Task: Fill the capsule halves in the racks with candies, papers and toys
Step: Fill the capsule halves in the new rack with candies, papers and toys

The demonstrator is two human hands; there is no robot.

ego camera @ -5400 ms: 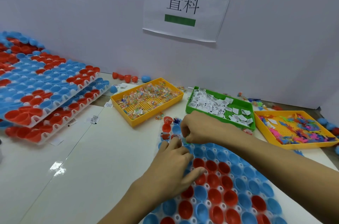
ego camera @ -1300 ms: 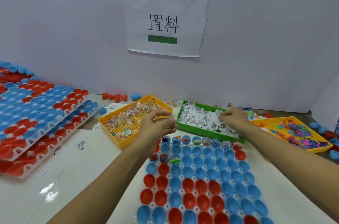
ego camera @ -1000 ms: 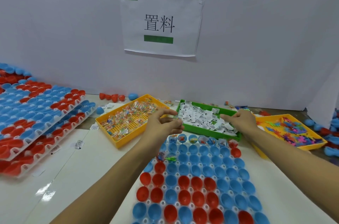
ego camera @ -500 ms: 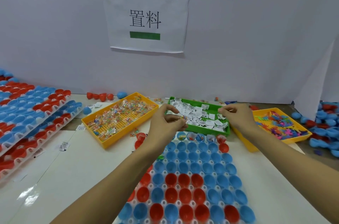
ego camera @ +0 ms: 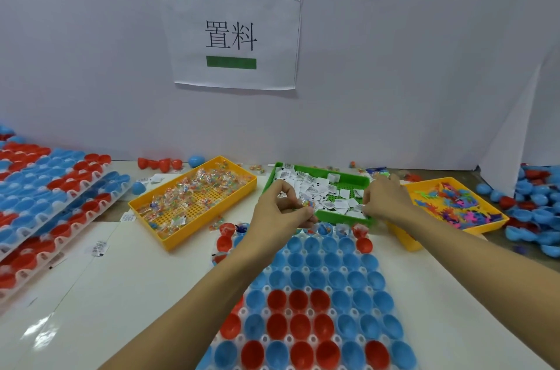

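A plain white wall with a taped paper sign point(ego camera: 233, 33) stands behind a pale table point(ego camera: 121, 278). On the table lies a clear plastic rack of round blue and red capsule halves point(ego camera: 315, 303). Most of its cups look bare; only the far row seems to have bits inside.

Behind the rack sit three trays. The yellow plastic tray of wrapped candies point(ego camera: 194, 203) is on the left. The green plastic tray of small folded white papers point(ego camera: 321, 197) is in the middle. The yellow plastic tray of bright little toys point(ego camera: 454, 209) is on the right.

The left hand point(ego camera: 278, 212) hovers at the near edge of the green tray, fingers curled, pinching what looks like a small wrapped candy, though it is blurry. The right hand point(ego camera: 385, 200) reaches into the green tray with bent fingers on the papers. I cannot tell if it has one pinched yet.

To do this step well, pick just one paper, not a clump. Then bring both hands back to the rack and drop one thing into each cup. Go along a row in order so no cup gets missed. Drop from low down so nothing bounces out.

More filled racks point(ego camera: 51, 194) are stacked on the left.
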